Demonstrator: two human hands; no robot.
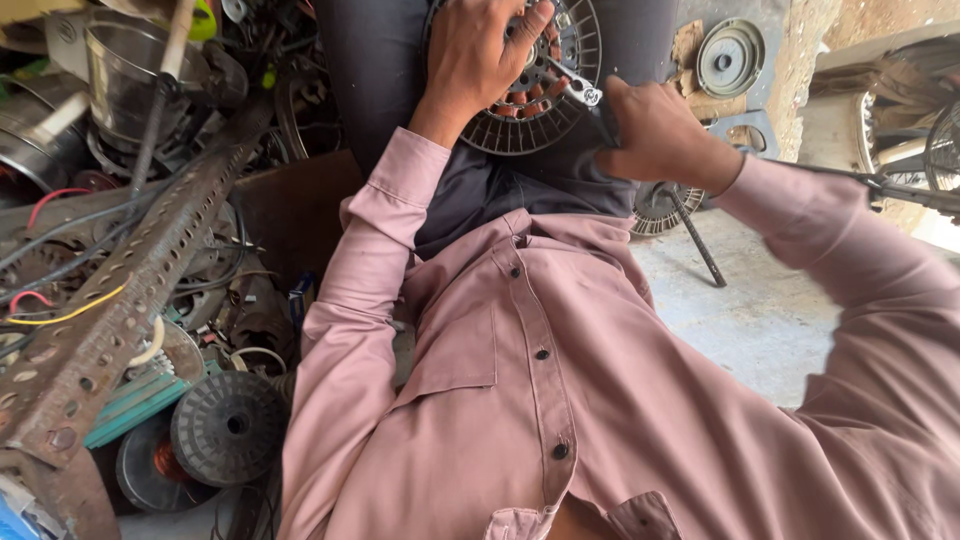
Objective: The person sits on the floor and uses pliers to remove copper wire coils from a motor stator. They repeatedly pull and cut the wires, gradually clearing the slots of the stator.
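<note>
The left hand (pixel 485 50) lies spread over a round slotted motor housing (pixel 530 95) that rests on the person's lap, against dark trousers (pixel 380 60); its fingers are curled over the upper face of the disc, gripping it, and copper windings show through the slots beside the fingertips. The right hand (pixel 655 135) is clenched around the handle of a metal wrench (pixel 572 88), whose head lies on the housing near its centre, just beside the left fingers. The housing's lower rim meets the bunched dark cloth between the two wrists, and its right edge touches the right hand's thumb. Pink shirt sleeves (pixel 360 290) run down from both wrists and fill the lower frame, so there is little free room close to the body. To the left the floor is crowded: a long perforated angle iron (pixel 120 310) slants from the lower left corner toward the top, crossing wires, a steel pot (pixel 120 65) and a black ribbed disc (pixel 228 428) near the bottom edge. To the right the bare concrete floor (pixel 760 320) is open, with only a thin dark rod (pixel 698 238) leaning across it beside a second slotted disc (pixel 655 208), and a round grey cover (pixel 730 58) against the far wall.
</note>
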